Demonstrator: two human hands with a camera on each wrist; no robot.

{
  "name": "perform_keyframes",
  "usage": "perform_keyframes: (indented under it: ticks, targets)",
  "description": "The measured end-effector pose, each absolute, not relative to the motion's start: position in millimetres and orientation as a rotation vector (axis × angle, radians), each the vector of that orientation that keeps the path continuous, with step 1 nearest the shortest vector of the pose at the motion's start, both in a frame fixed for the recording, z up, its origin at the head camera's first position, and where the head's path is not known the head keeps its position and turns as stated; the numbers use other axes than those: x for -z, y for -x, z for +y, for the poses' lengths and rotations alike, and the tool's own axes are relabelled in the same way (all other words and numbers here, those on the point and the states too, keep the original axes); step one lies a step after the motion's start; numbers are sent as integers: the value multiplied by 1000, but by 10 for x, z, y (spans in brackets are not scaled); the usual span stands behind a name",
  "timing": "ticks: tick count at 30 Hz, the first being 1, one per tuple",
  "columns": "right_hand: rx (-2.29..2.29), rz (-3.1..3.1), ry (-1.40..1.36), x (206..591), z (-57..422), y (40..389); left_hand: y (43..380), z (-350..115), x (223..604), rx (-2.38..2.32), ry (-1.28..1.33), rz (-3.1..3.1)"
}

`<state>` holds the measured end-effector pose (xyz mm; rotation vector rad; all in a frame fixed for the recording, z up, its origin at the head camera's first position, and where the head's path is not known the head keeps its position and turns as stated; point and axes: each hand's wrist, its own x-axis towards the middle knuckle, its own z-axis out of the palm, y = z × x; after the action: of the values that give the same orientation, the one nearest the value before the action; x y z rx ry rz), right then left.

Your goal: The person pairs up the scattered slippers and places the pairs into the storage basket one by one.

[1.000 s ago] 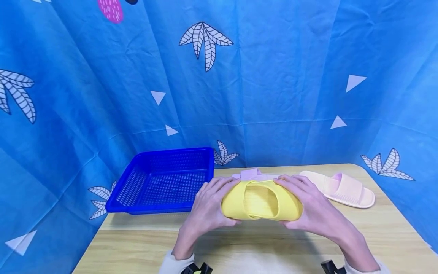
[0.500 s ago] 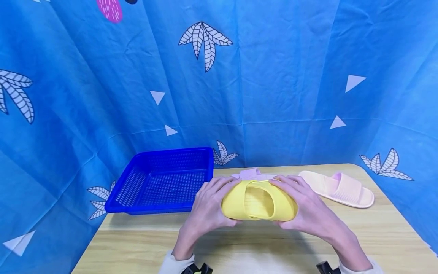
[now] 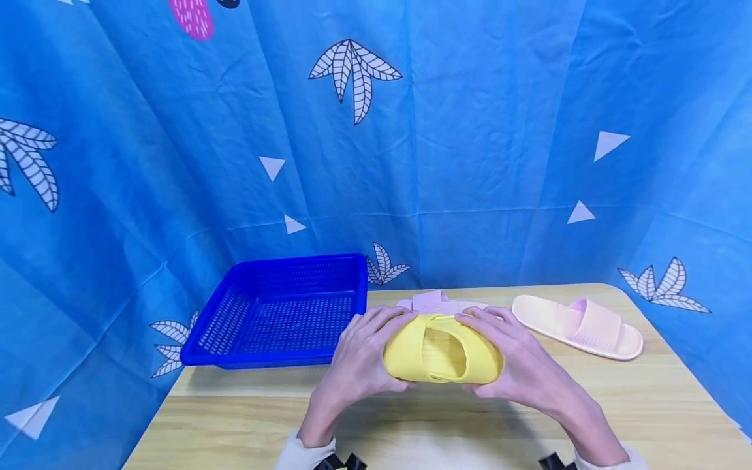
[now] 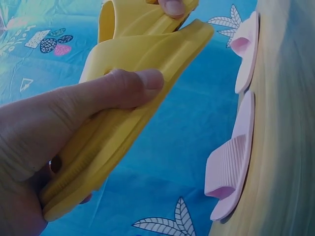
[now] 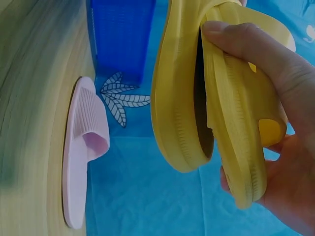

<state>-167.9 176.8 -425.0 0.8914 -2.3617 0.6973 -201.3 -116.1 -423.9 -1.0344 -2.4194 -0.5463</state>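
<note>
Two yellow slippers are held sideways above the table, end to end and partly overlapping. My left hand point(image 3: 361, 359) grips the left yellow slipper point(image 3: 404, 352), thumb along its side in the left wrist view. The right yellow slipper point(image 3: 483, 356) is gripped by my right hand point(image 3: 519, 362), fingers over the top and thumb below. In the right wrist view a narrow dark gap shows between the right slipper point(image 5: 238, 128) and the left slipper point(image 5: 174, 108). Behind the hands lies a lilac slipper point(image 3: 431, 301), partly hidden by them.
A blue perforated basket point(image 3: 273, 358) stands at the left of the wooden table point(image 3: 235, 418). A pale pink slipper point(image 3: 599, 326) lies at the back right. A blue patterned cloth point(image 3: 482, 130) hangs behind the table.
My right hand has moved left with its yellow slipper, so the two yellow slippers overlap more. My left hand has stayed nearly in place.
</note>
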Motion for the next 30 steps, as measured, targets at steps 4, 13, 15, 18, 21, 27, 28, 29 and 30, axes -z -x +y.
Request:
perform_keyframes:
  ticks: [4,13,15,18,21,27,28,29,30]
  targets:
    - [-691,-2351,-901,4230,1757,1681,2007,-1173,4227,541,1031,-2420]
    - [-660,-2358,-911,4231,1741,1657,1987,-1196,4214,487,1028,-2491]
    - [-651,-2357,-916,4240,1738,1649,1972,-1205,4212,472,1032,-2497]
    - [-621,-2343,-913,4251,1759,1634,1965,-1189,4202,452,1054,-2488]
    - [-598,-2333,-908,4257,1773,1626,1959,-1180,4197,432,1067,-2474]
    - [-595,-2322,-898,4265,1789,1646,1948,-1184,4225,374,1043,-2443]
    - [-593,-2321,-899,4267,1794,1650,1945,-1185,4236,370,1038,-2438]
    - [-591,-2318,-900,4269,1798,1654,1944,-1187,4248,370,1036,-2428]
    - [-587,-2317,-904,4270,1803,1657,1942,-1188,4260,374,1033,-2421]
